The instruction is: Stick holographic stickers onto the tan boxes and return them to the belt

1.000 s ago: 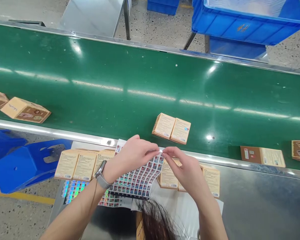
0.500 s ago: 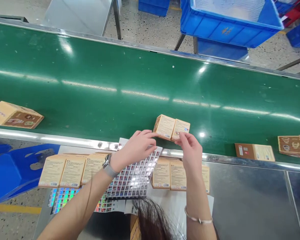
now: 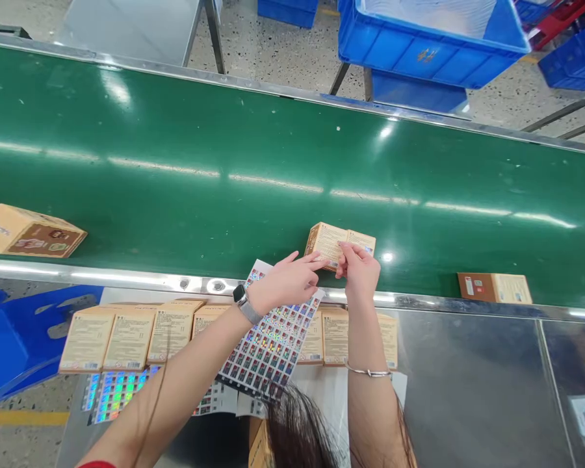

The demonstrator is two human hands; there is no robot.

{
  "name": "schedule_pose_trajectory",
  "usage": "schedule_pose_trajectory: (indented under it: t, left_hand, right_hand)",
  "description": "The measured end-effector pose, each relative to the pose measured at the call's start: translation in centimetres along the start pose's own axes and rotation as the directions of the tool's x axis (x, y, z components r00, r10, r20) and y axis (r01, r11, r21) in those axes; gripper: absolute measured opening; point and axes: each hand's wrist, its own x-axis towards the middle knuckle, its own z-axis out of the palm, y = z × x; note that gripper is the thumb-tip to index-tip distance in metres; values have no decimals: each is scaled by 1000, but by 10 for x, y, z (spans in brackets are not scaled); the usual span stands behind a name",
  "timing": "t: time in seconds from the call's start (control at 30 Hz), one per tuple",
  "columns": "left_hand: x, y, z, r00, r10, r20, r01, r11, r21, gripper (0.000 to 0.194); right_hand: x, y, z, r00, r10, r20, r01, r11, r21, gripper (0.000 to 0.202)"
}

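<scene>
Two tan boxes (image 3: 332, 242) stand side by side on the green belt (image 3: 253, 214), near its front rail. My left hand (image 3: 292, 279) reaches over a sheet of small stickers (image 3: 268, 344), its fingertips touching the left box; the sheet lies under or in that hand. My right hand (image 3: 358, 266) is pinched over the front of the boxes, where they meet; anything between its fingertips is too small to make out. A row of tan boxes (image 3: 129, 335) stands on the metal table behind my forearms, with shiny sticker sheets (image 3: 121, 393) in front of them.
Another box (image 3: 494, 288) rests on the belt at the right, and a larger-looking one (image 3: 32, 231) at the far left. A blue crate (image 3: 429, 45) stands beyond the belt. Blue plastic (image 3: 24, 338) is at the left. Dark hair hangs at the bottom centre.
My right hand has moved left, from the right box to the seam between both. My left hand and the sticker sheet have shifted slightly right. The hand at the far right is gone.
</scene>
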Motion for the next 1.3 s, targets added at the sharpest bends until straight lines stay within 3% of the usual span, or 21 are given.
schedule_pose_trajectory:
  t: [0.33, 0.43, 0.57, 0.63, 0.7, 0.77, 0.83, 0.87, 0.93, 1.13, 1.3]
  left_hand:
    - [17, 9, 0, 999, 50, 8, -50, 999, -2, 26]
    - [3, 16, -2, 999, 46, -25, -46, 999, 8, 26]
    - [-38, 32, -10, 996, -55, -63, 52, 997, -56, 27]
    - [-61, 41, -12, 992, -93, -82, 82, 989, -125, 25]
    - [-81, 48, -12, 987, -133, -86, 116, 977, -181, 24]
    - [-97, 53, -9, 982, -172, -71, 154, 964, -215, 25]
    - [-109, 57, -4, 978, -201, -52, 180, 946, -269, 23]
    - [-114, 59, -1, 976, -213, -45, 190, 933, -306, 22]
    - [-121, 61, 5, 972, -232, -45, 198, 904, -379, 21]
    - [-128, 69, 15, 971, -221, -93, 162, 891, -425, 17]
    - [-129, 77, 17, 986, -129, -106, 90, 944, -316, 25]
  right_hand:
    - [14, 1, -7, 979, -129, -156, 80, 956, -283, 20]
    - [25, 2, -11, 978, -103, -183, 57, 970, -238, 28]
    - [27, -10, -21, 987, -48, -156, 23, 986, -163, 28]
    - [8, -20, -31, 994, -59, -94, 45, 989, -140, 26]
    - [-26, -30, -43, 987, -140, 81, 151, 976, -157, 25]
    - [-67, -36, -55, 903, -227, 366, 320, 922, -218, 26]
    - [-105, -36, -66, 766, -157, 624, 415, 862, -293, 27]
    - [-120, -34, -70, 712, -103, 695, 432, 844, -317, 30]
    - [-141, -28, -76, 657, -31, 753, 429, 837, -340, 36]
    - [-156, -20, -85, 708, -69, 703, 459, 801, -384, 29]
    - [-163, -28, -99, 646, -109, 756, 536, 769, -347, 19]
